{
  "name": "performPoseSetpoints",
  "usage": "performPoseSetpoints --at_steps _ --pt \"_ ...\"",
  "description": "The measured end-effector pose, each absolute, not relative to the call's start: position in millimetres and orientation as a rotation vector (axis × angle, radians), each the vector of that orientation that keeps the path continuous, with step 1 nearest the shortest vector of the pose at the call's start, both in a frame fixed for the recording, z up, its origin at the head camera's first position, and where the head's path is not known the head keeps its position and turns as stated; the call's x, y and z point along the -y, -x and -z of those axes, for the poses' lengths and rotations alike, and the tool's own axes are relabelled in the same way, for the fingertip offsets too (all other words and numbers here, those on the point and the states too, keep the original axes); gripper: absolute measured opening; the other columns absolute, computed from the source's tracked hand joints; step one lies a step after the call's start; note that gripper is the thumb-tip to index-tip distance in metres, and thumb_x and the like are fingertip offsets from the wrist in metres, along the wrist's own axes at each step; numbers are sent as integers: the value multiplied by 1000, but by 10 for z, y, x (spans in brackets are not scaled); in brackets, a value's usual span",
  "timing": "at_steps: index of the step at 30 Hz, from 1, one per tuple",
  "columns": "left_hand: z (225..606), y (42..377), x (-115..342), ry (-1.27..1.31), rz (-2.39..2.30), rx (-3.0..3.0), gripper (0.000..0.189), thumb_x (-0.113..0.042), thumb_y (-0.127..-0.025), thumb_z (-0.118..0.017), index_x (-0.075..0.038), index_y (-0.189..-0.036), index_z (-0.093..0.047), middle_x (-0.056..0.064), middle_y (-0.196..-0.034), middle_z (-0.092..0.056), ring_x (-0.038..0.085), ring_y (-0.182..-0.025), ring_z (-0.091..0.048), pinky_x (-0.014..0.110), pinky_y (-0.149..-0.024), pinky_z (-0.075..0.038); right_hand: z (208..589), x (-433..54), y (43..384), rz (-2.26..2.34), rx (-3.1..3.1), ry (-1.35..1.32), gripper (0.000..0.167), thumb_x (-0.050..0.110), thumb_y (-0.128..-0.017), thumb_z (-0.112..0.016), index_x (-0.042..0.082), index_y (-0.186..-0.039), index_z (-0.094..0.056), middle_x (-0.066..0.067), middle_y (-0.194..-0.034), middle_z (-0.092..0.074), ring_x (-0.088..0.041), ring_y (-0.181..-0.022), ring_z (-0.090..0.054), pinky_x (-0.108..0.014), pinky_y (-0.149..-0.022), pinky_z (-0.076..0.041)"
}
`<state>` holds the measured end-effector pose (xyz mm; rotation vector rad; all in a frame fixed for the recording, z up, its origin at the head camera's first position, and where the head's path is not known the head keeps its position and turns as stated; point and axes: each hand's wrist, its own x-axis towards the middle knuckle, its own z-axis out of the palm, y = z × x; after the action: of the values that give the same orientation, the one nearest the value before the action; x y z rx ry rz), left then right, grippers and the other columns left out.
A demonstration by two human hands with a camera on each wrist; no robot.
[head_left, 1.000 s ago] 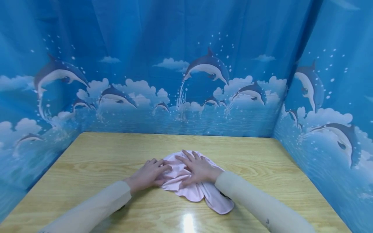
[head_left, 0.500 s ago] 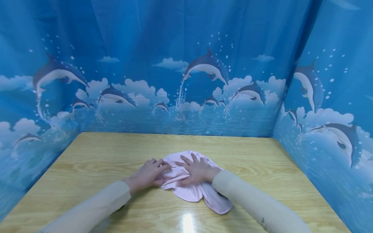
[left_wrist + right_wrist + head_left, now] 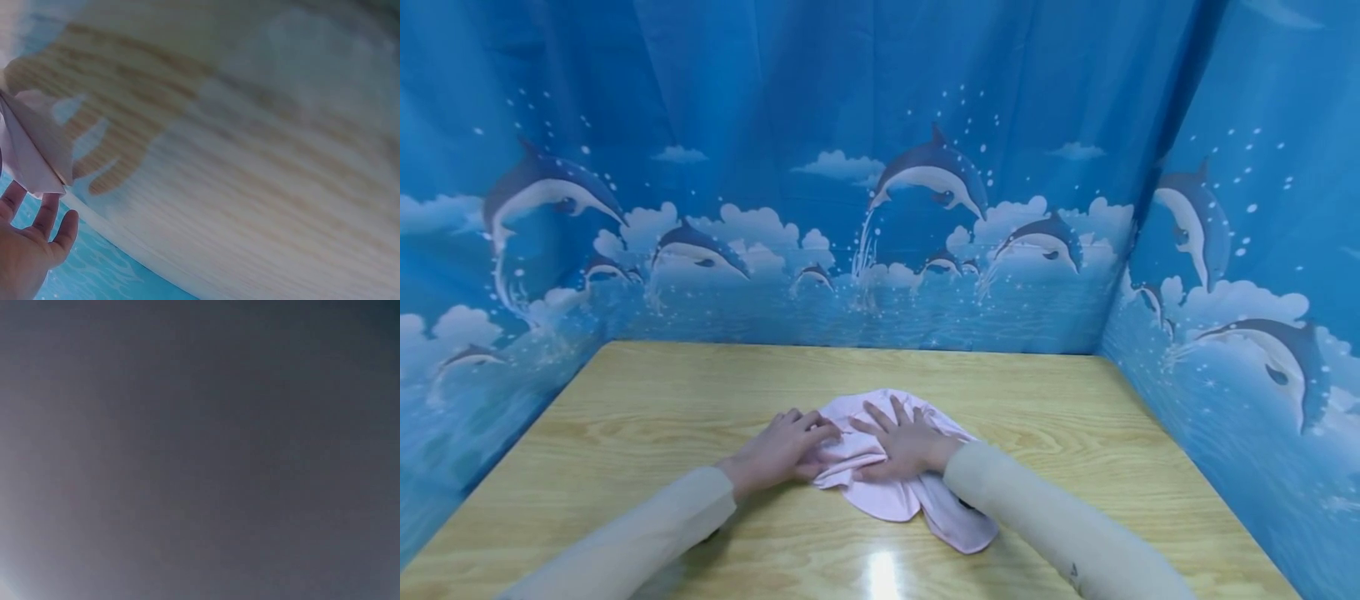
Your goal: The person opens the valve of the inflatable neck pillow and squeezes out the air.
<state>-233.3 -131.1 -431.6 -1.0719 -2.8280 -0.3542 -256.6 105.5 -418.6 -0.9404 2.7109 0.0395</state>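
A crumpled pale pink cloth (image 3: 880, 502) with a rounded edge lies on the wooden table, in the middle of the head view. My left hand (image 3: 782, 450) grips its left edge with bent fingers. In the left wrist view, part of the cloth (image 3: 37, 150) rises in a fold above the fingers of my left hand (image 3: 28, 244); the thumb is not visible there. My right hand (image 3: 906, 446) rests flat on the cloth with its fingers spread. The right wrist view is dark and blurred, so no hand can be made out in it.
The wood-grain tabletop (image 3: 700, 383) extends around the cloth on all sides. A blue curtain (image 3: 760, 167) printed with dolphins and clouds stands along its back and sides. Glare (image 3: 883, 575) shines near the front.
My right hand has slid slightly left and down on the cloth, its spread fingers lying flatter. My left hand has hardly moved.
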Motion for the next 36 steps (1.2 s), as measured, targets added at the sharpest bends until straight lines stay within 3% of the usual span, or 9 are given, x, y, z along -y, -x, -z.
performPoseSetpoints --at_steps 6,12,17,26,36 --pt "4311 2335 1301 1079 339 2808 46 -43 -78 -65 -27 -120 -55 -3 -118 -54 20 -99 -49 39 -84 -39 4200 -1074 2593 46 -2717 950 84 78 -75 -38 38 -145 -13 2 -155 -4 -43 -138 -1 -66 -103 -11" --pt "4327 2339 1296 1101 343 2773 48 -43 -78 -65 -28 -123 -54 -5 -119 -54 18 -97 -49 37 -82 -38 4100 -1086 2565 178 -2718 931 90 71 -74 -52 27 -146 -19 -5 -153 -18 -46 -136 -11 -66 -102 -15" --pt "4332 2339 1301 1099 338 2762 49 -46 -78 -64 -28 -123 -54 -5 -120 -54 18 -98 -49 38 -83 -39 4006 -1063 2474 171 -2735 908 91 66 -73 -58 27 -146 -18 -9 -150 -24 -49 -133 -18 -65 -102 -17" --pt "4324 2329 1303 1093 353 2761 47 -47 -79 -63 -27 -121 -55 -6 -122 -53 18 -99 -50 39 -85 -40 4073 -990 2337 36 -2802 869 98 81 -68 -45 31 -146 -14 -14 -150 -22 -55 -129 -19 -70 -97 -17" --pt "4308 2314 1311 1086 344 2791 45 -42 -81 -63 -24 -121 -55 -2 -120 -55 20 -100 -49 41 -86 -40 4165 -930 2271 -112 -2807 812 86 82 -75 -24 35 -146 -9 -11 -153 -10 -55 -131 -11 -71 -99 -10"
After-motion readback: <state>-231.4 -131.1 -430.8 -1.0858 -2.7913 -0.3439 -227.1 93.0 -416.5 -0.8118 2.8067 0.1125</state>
